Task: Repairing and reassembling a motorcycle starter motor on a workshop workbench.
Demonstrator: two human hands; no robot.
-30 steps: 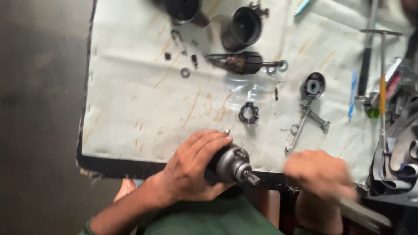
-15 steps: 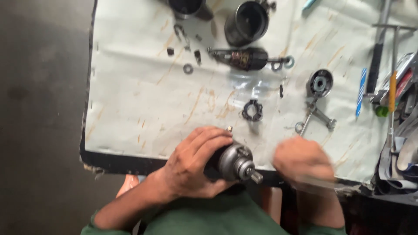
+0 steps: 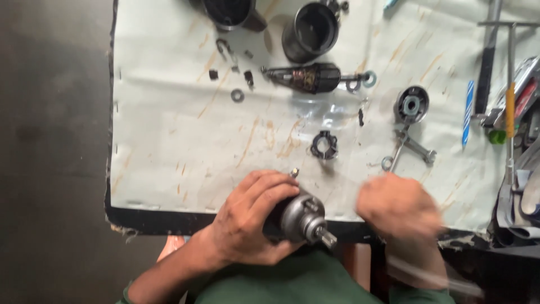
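Left hand (image 3: pixel 247 222) stayed clamped around the motor housing (image 3: pixel 301 217); blurred right hand (image 3: pixel 396 205) had swung nearer, its grip indiscernible.

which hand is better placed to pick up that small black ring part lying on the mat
Right. The right hand is not gripping the housing and sits just below the black ring part, though it is blurred. The left hand is wrapped around the grey motor housing.
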